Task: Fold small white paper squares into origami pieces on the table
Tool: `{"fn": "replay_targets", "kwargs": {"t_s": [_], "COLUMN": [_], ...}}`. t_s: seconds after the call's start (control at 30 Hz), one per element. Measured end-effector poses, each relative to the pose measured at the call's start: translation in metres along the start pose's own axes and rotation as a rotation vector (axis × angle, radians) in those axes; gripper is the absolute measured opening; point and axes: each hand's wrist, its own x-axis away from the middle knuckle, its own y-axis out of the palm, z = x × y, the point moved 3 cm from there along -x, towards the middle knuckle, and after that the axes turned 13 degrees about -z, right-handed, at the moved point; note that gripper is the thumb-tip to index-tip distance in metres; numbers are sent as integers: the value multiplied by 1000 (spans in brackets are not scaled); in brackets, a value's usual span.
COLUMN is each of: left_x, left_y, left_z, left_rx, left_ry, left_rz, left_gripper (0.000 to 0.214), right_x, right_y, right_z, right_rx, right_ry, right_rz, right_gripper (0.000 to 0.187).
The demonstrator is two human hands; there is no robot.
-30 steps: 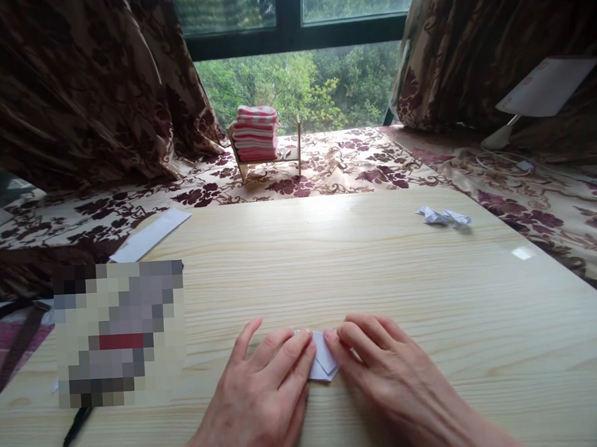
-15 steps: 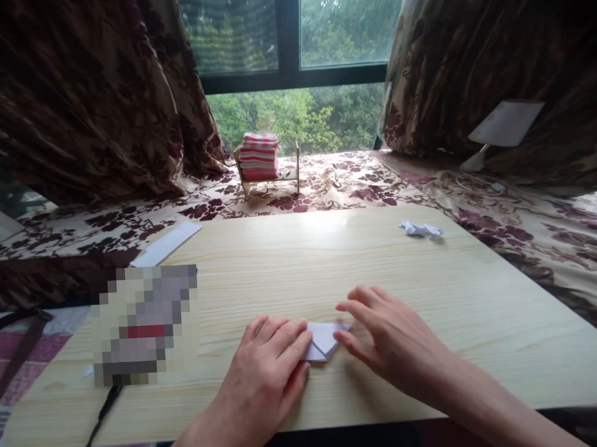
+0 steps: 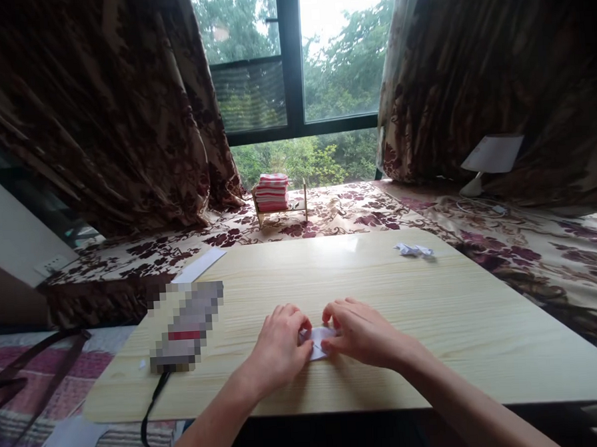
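On a clock centred on the work, window (image 3: 338,74) at twelve, the scrap (image 3: 142,364) sits at nine o'clock, light enough that a breath might shift it. The cord (image 3: 150,406) drops over the table's near edge between eight and nine; if the left forearm swung out, I'd worry about it snagging and dragging the slab (image 3: 185,333), blurred to my eye, also at nine. The strip (image 3: 200,263), at ten, lies along the table's edge, so a draught could tip it off. The left hand (image 3: 284,336) has thumb and fingers closed about one end of the paper (image 3: 319,346), which is on the table in the middle, between both hands. An uneven pull could skew a crease or start a tear there. The right hand (image 3: 358,330) is likewise closed about the other end; how firmly, I can't tell, and a loose thumb might let a fold spring open. The bits (image 3: 414,250), between one and two, seem safe unless an arm sweeps that far.
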Motion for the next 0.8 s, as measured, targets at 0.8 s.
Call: {"fn": "replay_targets", "kwargs": {"t_s": [0.8], "left_x": [-69], "left_y": [-11], "left_z": [-31], "left_rx": [1004], "left_ry": [-101], "left_rz": [86], "left_gripper": [21], "right_x": [-68], "right_y": [2], "right_z": [34], "right_rx": [-894], "right_ry": [-271], "right_rz": [264], "right_gripper": [28]}}
